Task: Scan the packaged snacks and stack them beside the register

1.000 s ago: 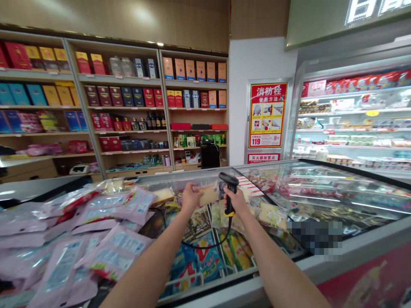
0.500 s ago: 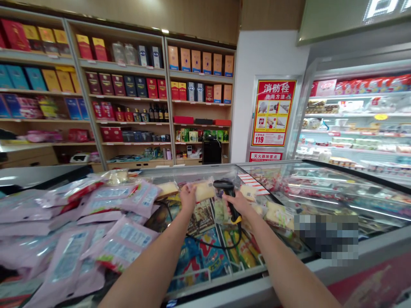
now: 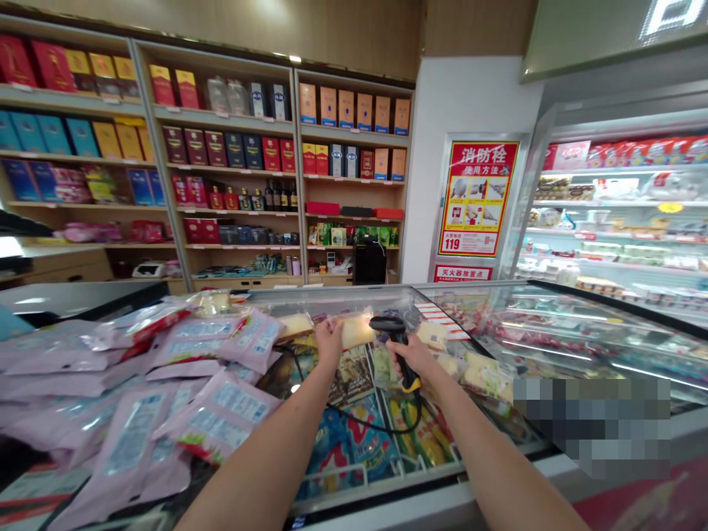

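My left hand [image 3: 330,339] reaches out over the glass lid of a chest freezer [image 3: 498,324] and is closed on a clear-wrapped pale yellow bread packet [image 3: 357,330], held low just above the glass. My right hand [image 3: 412,355] grips a black handheld barcode scanner [image 3: 391,328] with a yellow-trimmed handle, its head pointed left at the packet. The scanner's black cable [image 3: 365,422] loops down across the lid. Similar wrapped bread packets [image 3: 480,371] lie on the glass around the scanner.
A heap of pink and lilac snack bags [image 3: 166,383] covers the freezer's left part. Shelves of boxed goods and bottles [image 3: 232,162] line the back wall. An open refrigerated case [image 3: 619,214] stands at right beside a red fire-safety poster [image 3: 479,198].
Both hands have lowered the packet and scanner closer to the freezer lid, and the scanner's head has tipped to point left. The view has shifted slightly leftward.
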The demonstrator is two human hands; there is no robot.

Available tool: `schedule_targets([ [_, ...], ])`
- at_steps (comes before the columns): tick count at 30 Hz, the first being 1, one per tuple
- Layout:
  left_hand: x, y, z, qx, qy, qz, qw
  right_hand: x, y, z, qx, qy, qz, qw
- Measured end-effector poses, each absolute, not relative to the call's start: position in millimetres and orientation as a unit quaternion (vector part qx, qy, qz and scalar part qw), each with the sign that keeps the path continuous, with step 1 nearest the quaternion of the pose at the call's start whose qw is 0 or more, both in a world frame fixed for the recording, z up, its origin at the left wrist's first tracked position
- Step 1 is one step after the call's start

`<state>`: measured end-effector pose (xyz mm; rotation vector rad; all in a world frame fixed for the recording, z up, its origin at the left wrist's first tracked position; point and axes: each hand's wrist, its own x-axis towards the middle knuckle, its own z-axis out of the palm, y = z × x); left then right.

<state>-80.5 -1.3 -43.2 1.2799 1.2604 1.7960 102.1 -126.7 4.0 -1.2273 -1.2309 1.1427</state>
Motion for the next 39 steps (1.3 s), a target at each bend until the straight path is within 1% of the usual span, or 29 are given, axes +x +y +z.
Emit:
schedule_targets([
  [5,-80,-4,-41,0.481,0.486,0.67,0.29,102,-125,3,-0.514,-0.515,0.463,0.506],
  [9,-82,-8,-39,0.499,0.512,0.65,0.259,104,-121,-5,-0.507,-0.514,0.471,0.507],
  [14,-86,-12,-32,0.509,0.534,0.626,0.254,103,-115,-12,-0.492,-0.505,0.481,0.52],
  [19,-106,-18,-9,0.487,0.528,0.648,0.255,78,-112,-7,-0.461,-0.506,0.507,0.524],
  [23,-144,-27,14,0.445,0.512,0.687,0.26,38,-111,5,-0.433,-0.523,0.528,0.51],
  [31,-261,-61,44,0.34,0.579,0.732,0.114,-82,-108,26,-0.367,-0.544,0.572,0.492],
  [36,-315,-78,42,0.307,0.591,0.744,0.053,-136,-112,33,-0.346,-0.551,0.602,0.464],
  [39,-325,-83,35,0.321,0.581,0.748,-0.023,-147,-113,32,-0.352,-0.562,0.602,0.444],
])
